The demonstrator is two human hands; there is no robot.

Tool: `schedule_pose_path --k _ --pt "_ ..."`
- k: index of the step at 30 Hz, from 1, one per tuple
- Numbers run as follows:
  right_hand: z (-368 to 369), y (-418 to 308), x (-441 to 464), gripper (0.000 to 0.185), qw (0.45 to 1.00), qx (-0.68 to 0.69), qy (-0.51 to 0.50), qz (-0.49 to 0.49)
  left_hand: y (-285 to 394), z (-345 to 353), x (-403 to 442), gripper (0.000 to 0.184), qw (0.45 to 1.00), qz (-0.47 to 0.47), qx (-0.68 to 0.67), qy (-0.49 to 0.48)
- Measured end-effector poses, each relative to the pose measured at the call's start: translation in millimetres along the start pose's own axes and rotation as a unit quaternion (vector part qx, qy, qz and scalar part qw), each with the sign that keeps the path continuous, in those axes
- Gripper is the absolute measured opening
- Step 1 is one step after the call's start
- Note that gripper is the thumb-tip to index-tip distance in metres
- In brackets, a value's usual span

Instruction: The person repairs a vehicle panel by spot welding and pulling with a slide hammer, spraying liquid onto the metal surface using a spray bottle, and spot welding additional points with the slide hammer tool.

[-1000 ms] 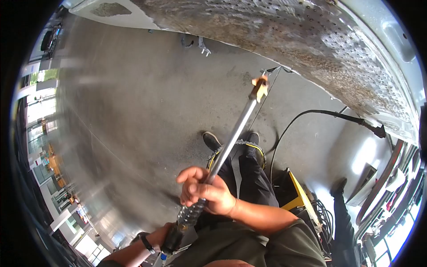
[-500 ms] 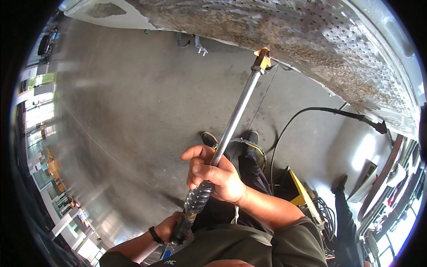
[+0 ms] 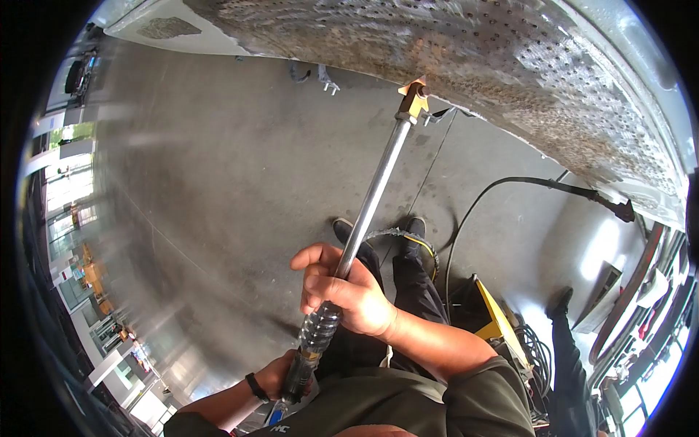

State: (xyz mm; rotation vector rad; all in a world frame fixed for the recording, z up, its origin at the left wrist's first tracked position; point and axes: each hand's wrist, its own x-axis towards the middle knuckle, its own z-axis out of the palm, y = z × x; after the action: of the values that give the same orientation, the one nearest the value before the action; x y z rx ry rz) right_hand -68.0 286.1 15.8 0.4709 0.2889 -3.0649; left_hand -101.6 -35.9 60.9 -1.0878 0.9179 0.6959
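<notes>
A long metal rod tool [image 3: 375, 193] with a coiled dark grip runs up from my hands. My right hand [image 3: 342, 291] is wrapped round the shaft just above the coiled grip, index finger partly lifted. Lower down, my left hand [image 3: 278, 375], with a black wristband, is closed round the dark rear handle. At the far end, the brass-coloured head [image 3: 413, 100] meets the edge of a scraped metal panel [image 3: 510, 80] covered in small marks; whether it is pressed on the surface is hard to tell.
A black cable [image 3: 473, 200] hangs from a clamp at the panel's right side and curves down to a yellow-and-black machine [image 3: 495, 313]. Another person's leg [image 3: 564, 349] is at the lower right. My shoes stand on the grey floor [image 3: 218, 146]. Shelving lines the right edge.
The tool's head has moved up to the panel's edge, then slightly left along it. My right hand has risen with the shaft. Both hands keep their hold.
</notes>
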Motion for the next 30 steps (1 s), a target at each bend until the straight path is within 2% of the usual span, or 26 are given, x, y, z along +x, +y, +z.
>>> schedule_pose_path --k 5,8,11,14,17,20,23,24,28,30 --pt "-1 -4 -1 0.037 1.000 -0.015 0.001 0.008 -3 1 5 0.064 1.000 -0.016 -0.020 0.017" --pt "0 -7 -2 0.038 0.999 -0.025 0.004 0.024 -1 -1 8 0.063 0.997 -0.044 -0.056 -0.019" --pt "-3 -5 -3 0.038 1.000 -0.020 -0.003 0.019 -7 -1 11 0.058 0.999 0.000 -0.040 -0.016" --pt "-2 -6 -3 0.039 1.000 -0.015 -0.002 0.016 -3 4 8 0.057 0.995 -0.057 -0.082 -0.009" --pt "3 -7 -4 0.045 1.000 -0.007 0.000 0.012 -7 -11 10 0.059 0.998 -0.028 -0.023 -0.052" --pt "-1 -7 -2 0.056 0.998 0.037 -0.045 -0.001 -3 -7 3 0.059 0.997 -0.039 -0.033 -0.059" --pt "-16 -28 15 0.073 0.993 0.061 -0.096 -0.036 -10 -5 -10 0.057 0.999 -0.012 -0.025 -0.026" --pt "-19 -45 23 0.073 0.993 0.010 -0.103 -0.061 -12 -6 -12 0.057 0.999 -0.009 -0.026 -0.028" --pt "-40 -128 77 0.064 0.984 0.088 -0.089 -0.128 -20 -16 -15 0.055 1.000 0.012 0.006 -0.022" --pt "-34 -120 76 0.059 0.975 0.088 -0.072 -0.192 -15 -9 -27 0.051 0.998 0.037 0.051 -0.005"
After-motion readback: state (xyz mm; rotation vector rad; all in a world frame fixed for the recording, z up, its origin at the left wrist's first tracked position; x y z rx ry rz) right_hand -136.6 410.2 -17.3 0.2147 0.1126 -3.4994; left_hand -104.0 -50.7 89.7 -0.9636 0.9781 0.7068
